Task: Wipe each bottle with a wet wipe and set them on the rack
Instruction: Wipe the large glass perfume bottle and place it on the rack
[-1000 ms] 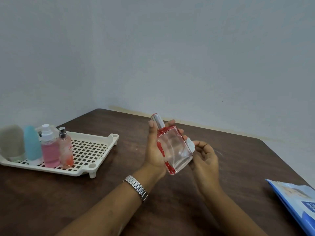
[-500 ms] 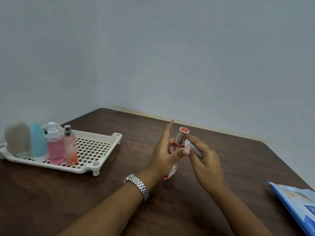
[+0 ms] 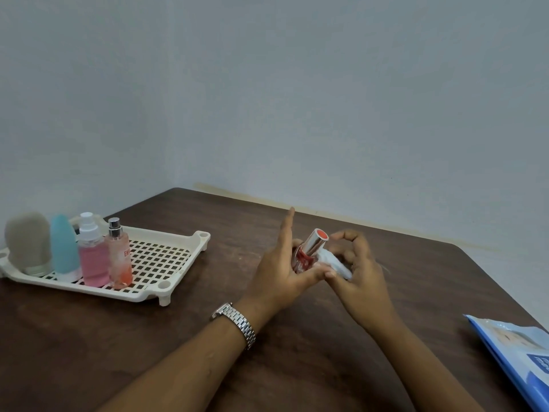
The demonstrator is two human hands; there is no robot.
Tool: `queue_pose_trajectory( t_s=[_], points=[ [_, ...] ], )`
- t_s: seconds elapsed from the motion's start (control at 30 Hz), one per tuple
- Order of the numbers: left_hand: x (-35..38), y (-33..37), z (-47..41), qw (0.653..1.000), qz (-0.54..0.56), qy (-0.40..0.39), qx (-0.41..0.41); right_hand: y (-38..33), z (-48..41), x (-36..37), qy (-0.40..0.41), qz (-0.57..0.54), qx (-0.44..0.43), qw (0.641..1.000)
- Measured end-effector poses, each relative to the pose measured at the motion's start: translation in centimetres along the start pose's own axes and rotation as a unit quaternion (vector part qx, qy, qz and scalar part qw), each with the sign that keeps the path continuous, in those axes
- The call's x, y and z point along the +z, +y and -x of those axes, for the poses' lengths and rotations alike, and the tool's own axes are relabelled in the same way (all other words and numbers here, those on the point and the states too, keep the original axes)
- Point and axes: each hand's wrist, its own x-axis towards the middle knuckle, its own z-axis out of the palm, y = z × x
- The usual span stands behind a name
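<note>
While four bottles [image 3: 89,251] are standing on the rack [image 3: 166,263], the left hand [image 3: 282,275] is gripping the red bottle [image 3: 309,254] and the right hand [image 3: 356,272] is pinching the wipe [image 3: 334,263] against it.

rack [image 3: 166,257]: right half free | left end: four bottles [image 3: 92,251]

The desk [image 3: 148,352] is dark brown wood grain, and the rack [image 3: 166,263] a cream grid. On it stand beige [image 3: 28,242], turquoise [image 3: 64,245], pink [image 3: 93,260] and peach [image 3: 120,257] bottles. The wipe [image 3: 334,261] is white, its packet [image 3: 517,352] blue.
</note>
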Motion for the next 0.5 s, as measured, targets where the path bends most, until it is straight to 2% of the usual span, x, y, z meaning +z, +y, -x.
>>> queue_pose_trajectory(
  t_s=[0.1, 0.2, 0.33, 0.5],
  points=[
    [-0.2, -0.1, -0.2, 0.999, -0.002, 0.037, -0.031, 0.0, 0.2, 1.0, 0.025, 0.035, -0.039, 0.998],
    [-0.5, -0.6, -0.4, 0.997, -0.025, 0.056, -0.041, 0.0, 0.3, 1.8, 0.017, 0.126, -0.117, 0.985],
    [-0.2, -0.5, -0.2, 0.999, -0.043, 0.026, -0.015, 0.4, 0.1, 1.4, 0.022, 0.148, -0.176, 0.973],
    [-0.1, -0.1, -0.2, 0.997, -0.077, 0.005, 0.010, 0.7, 0.1, 1.7, 0.067, 0.210, -0.185, 0.958]
  ],
)
